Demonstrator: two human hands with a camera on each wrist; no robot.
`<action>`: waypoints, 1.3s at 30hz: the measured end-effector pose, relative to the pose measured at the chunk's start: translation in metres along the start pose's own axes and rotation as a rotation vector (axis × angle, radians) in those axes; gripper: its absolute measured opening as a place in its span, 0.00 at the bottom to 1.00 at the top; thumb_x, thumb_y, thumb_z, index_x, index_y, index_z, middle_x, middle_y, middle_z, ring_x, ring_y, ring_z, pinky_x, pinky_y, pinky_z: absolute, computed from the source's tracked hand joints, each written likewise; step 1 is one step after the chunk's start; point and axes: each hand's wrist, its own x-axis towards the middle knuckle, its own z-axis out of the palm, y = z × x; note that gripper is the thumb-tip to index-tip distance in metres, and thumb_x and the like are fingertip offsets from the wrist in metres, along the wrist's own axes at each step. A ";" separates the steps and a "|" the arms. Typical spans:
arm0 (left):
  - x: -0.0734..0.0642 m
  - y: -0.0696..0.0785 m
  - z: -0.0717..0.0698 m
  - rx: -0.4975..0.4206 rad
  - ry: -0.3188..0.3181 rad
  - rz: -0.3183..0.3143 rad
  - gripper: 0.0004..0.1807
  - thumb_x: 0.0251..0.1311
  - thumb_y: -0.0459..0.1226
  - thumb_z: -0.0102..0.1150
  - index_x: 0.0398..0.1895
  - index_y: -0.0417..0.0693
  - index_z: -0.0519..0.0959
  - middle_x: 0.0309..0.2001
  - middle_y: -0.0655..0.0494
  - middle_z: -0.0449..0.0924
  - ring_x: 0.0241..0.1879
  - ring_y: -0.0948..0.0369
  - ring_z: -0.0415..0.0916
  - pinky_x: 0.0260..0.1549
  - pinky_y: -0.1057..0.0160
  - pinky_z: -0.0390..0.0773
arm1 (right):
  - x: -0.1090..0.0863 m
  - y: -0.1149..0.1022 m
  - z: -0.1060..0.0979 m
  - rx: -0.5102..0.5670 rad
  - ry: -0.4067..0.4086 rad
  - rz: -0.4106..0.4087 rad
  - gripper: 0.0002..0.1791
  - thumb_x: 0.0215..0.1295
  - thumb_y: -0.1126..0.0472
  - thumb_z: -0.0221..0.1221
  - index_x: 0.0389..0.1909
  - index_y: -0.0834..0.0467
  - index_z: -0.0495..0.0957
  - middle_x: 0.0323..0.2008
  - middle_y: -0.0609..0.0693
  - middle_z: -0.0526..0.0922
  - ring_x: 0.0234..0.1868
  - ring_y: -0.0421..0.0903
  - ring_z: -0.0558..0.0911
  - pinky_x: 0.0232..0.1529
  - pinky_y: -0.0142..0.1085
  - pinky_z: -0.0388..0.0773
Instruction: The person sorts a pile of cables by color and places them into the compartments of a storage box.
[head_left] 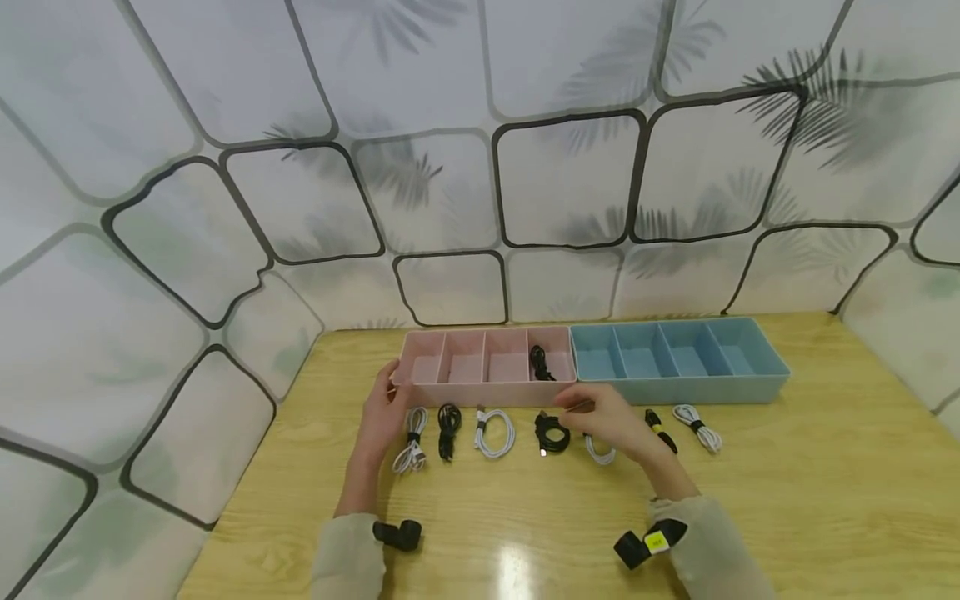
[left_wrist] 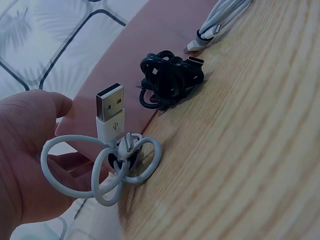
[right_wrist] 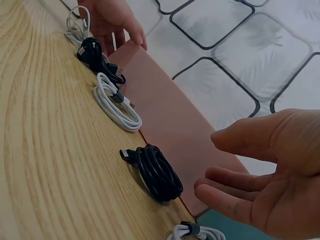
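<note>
My left hand rests at the left end of a pink compartment box, its thumb at the front corner and its fingers along the end wall. In front of it lies a bundled white USB cable. My right hand hovers before the spot where the pink and blue boxes meet, thumb and fingers apart with nothing between them. Close by are a coiled black cable and a white cable, partly hidden by that hand. Another black cable lies in the pink box's rightmost compartment.
A blue compartment box adjoins the pink one on the right. Along the fronts lie a black cable, a white coiled cable, a black-and-yellow cable and a white cable. Patterned fabric surrounds the wooden table.
</note>
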 end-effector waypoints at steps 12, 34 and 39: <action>-0.001 -0.001 -0.001 0.006 0.001 -0.011 0.28 0.76 0.41 0.46 0.75 0.48 0.59 0.64 0.32 0.70 0.62 0.41 0.71 0.59 0.44 0.72 | 0.006 0.004 0.014 -0.106 -0.005 0.013 0.11 0.62 0.68 0.63 0.44 0.66 0.85 0.42 0.59 0.85 0.42 0.50 0.84 0.41 0.40 0.82; -0.002 -0.002 0.001 -0.031 -0.013 -0.004 0.27 0.76 0.41 0.46 0.76 0.53 0.59 0.61 0.37 0.72 0.62 0.44 0.72 0.57 0.45 0.72 | 0.007 0.004 0.021 -0.343 -0.054 -0.019 0.04 0.59 0.66 0.66 0.27 0.61 0.88 0.33 0.49 0.84 0.34 0.43 0.79 0.36 0.40 0.79; -0.002 -0.002 0.000 -0.036 -0.014 -0.009 0.28 0.76 0.42 0.46 0.76 0.53 0.58 0.61 0.36 0.72 0.62 0.44 0.72 0.58 0.45 0.72 | 0.009 0.006 0.022 -0.382 -0.062 -0.104 0.08 0.57 0.66 0.65 0.20 0.58 0.86 0.28 0.45 0.81 0.31 0.40 0.76 0.35 0.37 0.76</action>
